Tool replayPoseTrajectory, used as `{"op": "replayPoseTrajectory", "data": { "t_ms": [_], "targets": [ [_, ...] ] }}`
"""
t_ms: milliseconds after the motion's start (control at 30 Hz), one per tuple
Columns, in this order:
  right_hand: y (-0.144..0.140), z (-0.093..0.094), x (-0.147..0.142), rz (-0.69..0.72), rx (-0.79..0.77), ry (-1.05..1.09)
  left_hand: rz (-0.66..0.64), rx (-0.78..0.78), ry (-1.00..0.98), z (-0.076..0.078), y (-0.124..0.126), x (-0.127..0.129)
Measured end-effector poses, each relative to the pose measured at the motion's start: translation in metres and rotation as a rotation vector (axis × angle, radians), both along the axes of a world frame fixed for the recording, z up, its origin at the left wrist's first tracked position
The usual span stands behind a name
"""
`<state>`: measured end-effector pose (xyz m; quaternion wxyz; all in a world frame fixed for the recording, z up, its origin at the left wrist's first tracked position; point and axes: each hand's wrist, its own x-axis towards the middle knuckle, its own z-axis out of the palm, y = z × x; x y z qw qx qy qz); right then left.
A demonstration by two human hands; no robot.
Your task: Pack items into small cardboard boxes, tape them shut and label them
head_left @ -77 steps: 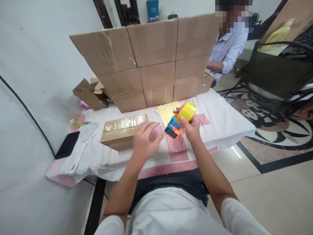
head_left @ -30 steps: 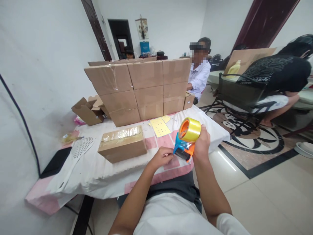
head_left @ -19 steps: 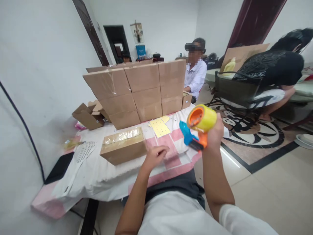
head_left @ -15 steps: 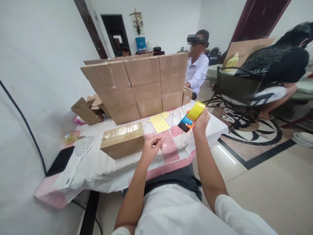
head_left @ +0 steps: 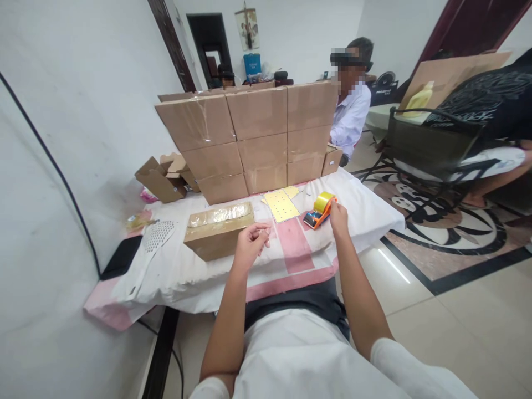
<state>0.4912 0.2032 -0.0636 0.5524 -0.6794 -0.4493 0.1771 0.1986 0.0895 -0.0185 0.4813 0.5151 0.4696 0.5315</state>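
Yellow tape [head_left: 325, 200] is carried on an orange-framed dispenser [head_left: 321, 215], which is gripped in the closed fingers of the right hand [head_left: 339, 218], well to the right of the taped carton [head_left: 214, 238]; whether it is also supported by the tablecloth [head_left: 361, 213] cannot be told. The left hand [head_left: 251, 244] is held just beside the taped carton's right end, its fingers half-curled with narrow gaps; whether anything is pinched there cannot be made out. To the taped carton's right, dotted yellow sheets [head_left: 281, 205] are laid flat. Behind it, a wall of boxes [head_left: 261, 138] is stacked. To its left, a perforated white paddle [head_left: 159, 235] and, farther out, a black slab [head_left: 121, 257] are placed.
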Motion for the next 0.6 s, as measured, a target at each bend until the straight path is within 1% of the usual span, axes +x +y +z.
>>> {"op": "replayPoseTrajectory", "data": {
  "t_ms": [67,100,133,167,233,267,300,367,433,533,600],
  "targets": [
    [-0.022,0.003,-0.002,-0.066,-0.015,-0.113,0.006,-0.012,-0.006,0.001,-0.003,-0.003],
    [-0.035,0.007,-0.007,-0.053,0.022,-0.181,0.008,-0.017,-0.007,0.002,-0.004,-0.003],
    [-0.048,0.012,-0.016,0.012,0.087,-0.230,0.008,-0.019,-0.007,0.003,-0.005,-0.004],
    [-0.061,0.019,-0.027,0.141,0.157,-0.238,0.008,-0.017,-0.005,0.004,-0.007,-0.003],
    [-0.083,0.038,-0.055,0.480,0.239,-0.197,0.006,-0.002,0.000,0.006,-0.009,-0.003],
    [-0.091,0.049,-0.069,0.596,0.269,-0.195,0.000,0.011,0.003,0.007,-0.011,-0.002],
    [-0.096,0.060,-0.082,0.680,0.300,-0.222,-0.008,0.025,0.006,0.008,-0.012,-0.002],
    [-0.099,0.081,-0.104,0.792,0.354,-0.325,-0.034,0.048,0.014,0.008,-0.015,-0.002],
    [-0.095,0.099,-0.119,0.879,0.369,-0.447,-0.050,0.060,0.012,0.007,-0.018,-0.003],
    [-0.081,0.121,-0.130,1.015,0.340,-0.576,-0.043,0.038,-0.032,0.004,-0.018,-0.007],
    [-0.071,0.132,-0.137,1.097,0.330,-0.610,-0.022,0.013,-0.092,0.003,-0.013,-0.012]
  ]
}}
